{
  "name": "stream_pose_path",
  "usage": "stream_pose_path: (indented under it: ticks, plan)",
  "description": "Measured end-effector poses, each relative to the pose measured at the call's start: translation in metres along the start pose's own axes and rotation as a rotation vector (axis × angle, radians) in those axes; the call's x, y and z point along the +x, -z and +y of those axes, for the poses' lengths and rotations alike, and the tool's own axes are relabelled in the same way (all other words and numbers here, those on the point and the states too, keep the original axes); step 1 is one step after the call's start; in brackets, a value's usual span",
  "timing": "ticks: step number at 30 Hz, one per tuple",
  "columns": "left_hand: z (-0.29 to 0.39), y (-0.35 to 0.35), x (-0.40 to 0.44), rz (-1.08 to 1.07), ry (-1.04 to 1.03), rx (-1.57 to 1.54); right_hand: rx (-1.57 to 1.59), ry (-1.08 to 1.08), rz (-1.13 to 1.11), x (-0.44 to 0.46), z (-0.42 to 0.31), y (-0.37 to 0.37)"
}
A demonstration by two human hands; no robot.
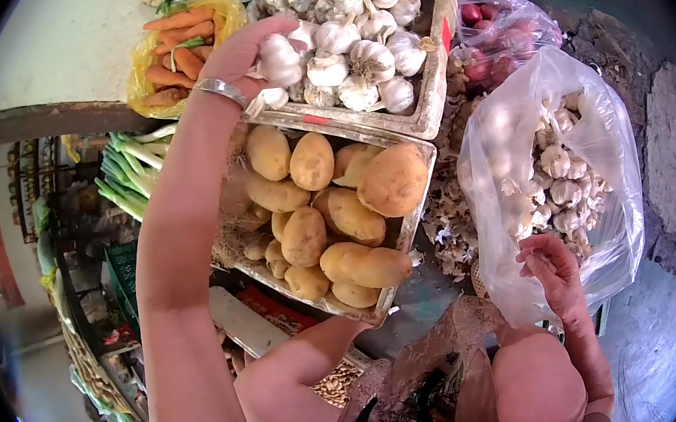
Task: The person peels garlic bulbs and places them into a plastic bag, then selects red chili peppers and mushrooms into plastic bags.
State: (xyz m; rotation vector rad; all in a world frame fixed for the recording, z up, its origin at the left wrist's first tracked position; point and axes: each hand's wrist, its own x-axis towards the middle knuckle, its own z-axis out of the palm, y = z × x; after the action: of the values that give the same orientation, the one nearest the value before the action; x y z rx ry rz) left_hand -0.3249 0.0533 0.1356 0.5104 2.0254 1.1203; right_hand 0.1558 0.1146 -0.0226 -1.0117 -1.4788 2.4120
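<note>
- White garlic bulb (279,61) is in the left hand (243,53), whose fingers close around it, over the garlic crate (440,66).
- Right hand (555,268) has its fingers loosely bent at the plastic bag (484,140); whether they pinch something, I cannot tell.
- Inside the plastic bag lie smaller garlic bulbs (565,193).
- Potatoes (304,236) fill the potato crate (417,229), nearer to the body.
- Carrots (188,63) lie left of the garlic crate, red onions (504,69) right of it.
</note>
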Motion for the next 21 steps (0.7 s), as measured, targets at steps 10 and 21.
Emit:
stream_pose_path:
  ticks: [10,21]
  plan:
    - [-0.067,0.001,-0.007,0.145,-0.088,0.437,-0.07,-0.009,0.008,0.001,0.008,0.004]
    - [-0.13,0.018,0.001,0.429,-0.318,0.341,-0.169,-0.01,0.11,0.012,0.012,0.024]
